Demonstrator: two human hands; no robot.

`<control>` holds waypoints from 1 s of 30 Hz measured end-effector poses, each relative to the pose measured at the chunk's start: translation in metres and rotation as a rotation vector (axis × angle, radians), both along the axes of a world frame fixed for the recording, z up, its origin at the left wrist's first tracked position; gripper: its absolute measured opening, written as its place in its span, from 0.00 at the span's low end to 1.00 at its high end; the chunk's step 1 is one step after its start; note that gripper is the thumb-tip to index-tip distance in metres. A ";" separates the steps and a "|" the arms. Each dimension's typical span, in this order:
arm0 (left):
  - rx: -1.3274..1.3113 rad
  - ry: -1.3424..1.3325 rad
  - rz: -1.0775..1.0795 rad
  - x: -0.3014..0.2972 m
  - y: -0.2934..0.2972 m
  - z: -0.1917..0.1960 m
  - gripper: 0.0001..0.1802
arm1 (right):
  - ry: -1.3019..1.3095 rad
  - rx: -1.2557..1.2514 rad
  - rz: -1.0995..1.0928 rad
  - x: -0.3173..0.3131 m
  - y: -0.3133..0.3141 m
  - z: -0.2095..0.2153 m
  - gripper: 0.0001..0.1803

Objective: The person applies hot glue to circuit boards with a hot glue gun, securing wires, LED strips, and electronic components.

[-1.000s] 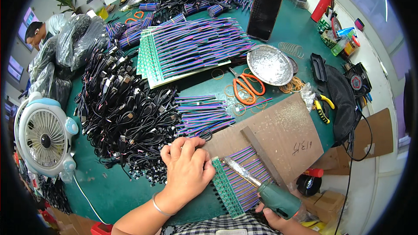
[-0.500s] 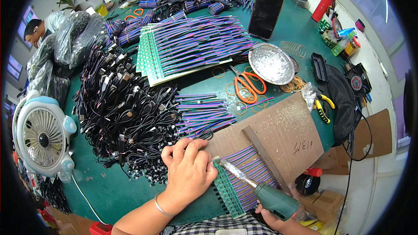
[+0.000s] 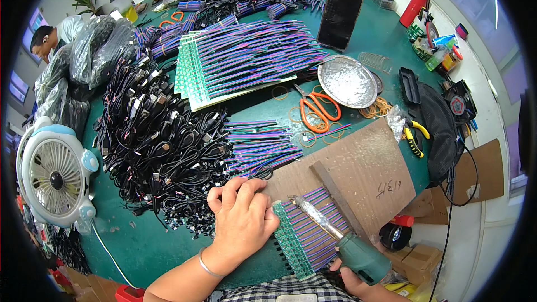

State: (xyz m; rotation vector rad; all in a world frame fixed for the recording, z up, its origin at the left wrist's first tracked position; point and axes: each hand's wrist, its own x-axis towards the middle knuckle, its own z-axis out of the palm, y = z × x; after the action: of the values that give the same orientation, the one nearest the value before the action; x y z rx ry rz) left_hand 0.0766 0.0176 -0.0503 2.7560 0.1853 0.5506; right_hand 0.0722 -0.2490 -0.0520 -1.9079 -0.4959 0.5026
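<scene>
We see a row of small green boards (image 3: 295, 244) with purple wires lying on the green counter (image 3: 140, 246), near us. Our left hand (image 3: 241, 219) presses flat on them, grip released. Our right hand (image 3: 358, 281) has its grip clenched round a green soldering iron (image 3: 341, 240), its tip over the wires. A brown cardboard sheet (image 3: 363, 173) lies just behind, and black cables (image 3: 156, 151) lie to the left.

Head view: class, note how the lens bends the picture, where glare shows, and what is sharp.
Head view: fisheye, black corners, the table edge curves toward the rim; daylight glare on the silver dish; left hand, right hand, soldering iron and circuit boards are sharp; shadows soft.
</scene>
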 end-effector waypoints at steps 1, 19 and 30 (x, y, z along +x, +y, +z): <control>0.002 -0.002 -0.001 0.000 0.000 0.000 0.10 | 0.037 0.018 -0.013 -0.001 -0.001 -0.001 0.17; 0.071 0.004 -0.004 -0.004 -0.001 0.011 0.09 | 0.223 0.248 -0.092 -0.001 -0.010 -0.001 0.27; 0.181 -0.037 -0.291 -0.009 0.021 0.010 0.10 | 0.231 0.284 -0.080 -0.003 -0.011 -0.005 0.27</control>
State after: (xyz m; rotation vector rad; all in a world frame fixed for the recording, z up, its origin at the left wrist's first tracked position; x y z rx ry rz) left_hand 0.0675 0.0383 -0.0401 2.8696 -0.2833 0.5620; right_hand 0.0689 -0.2603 -0.0567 -1.5685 -0.3192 0.5605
